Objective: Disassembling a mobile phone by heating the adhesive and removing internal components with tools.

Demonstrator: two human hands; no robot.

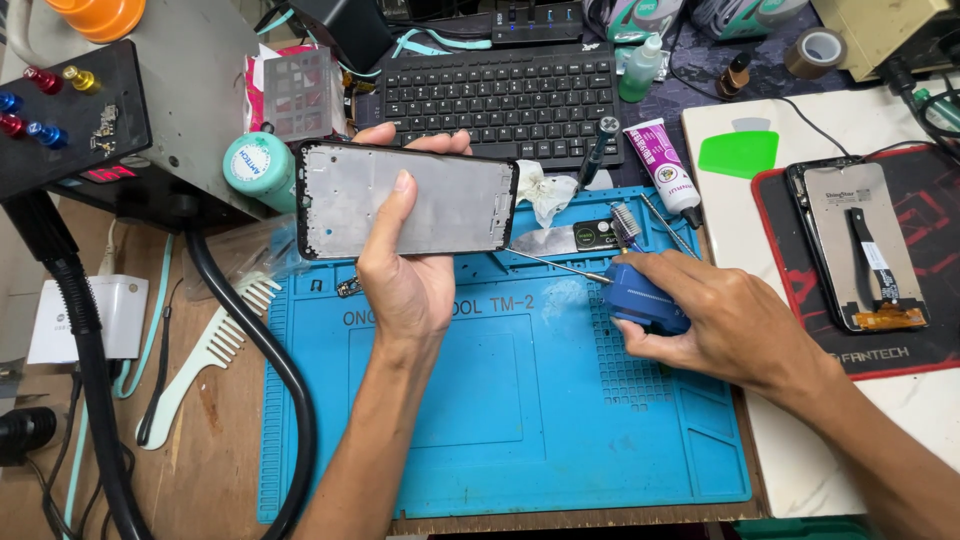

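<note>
My left hand (408,270) holds a grey phone frame (450,200) flat above the blue work mat (520,420), thumb pressed on its metal face. My right hand (725,325) grips a blue dispenser bottle (640,295) whose thin metal needle (560,265) points left toward the frame's lower right edge. The needle tip is close to the frame; I cannot tell whether it touches.
A black keyboard (500,95) lies behind the frame. A crumpled white tissue (545,190), a glue tube (665,165), a metal blade (545,240) and a brush (625,222) sit near it. Right, a phone screen (865,245) rests on a red-edged pad. Left: power supply (110,110), black hose (260,340), white comb (205,355).
</note>
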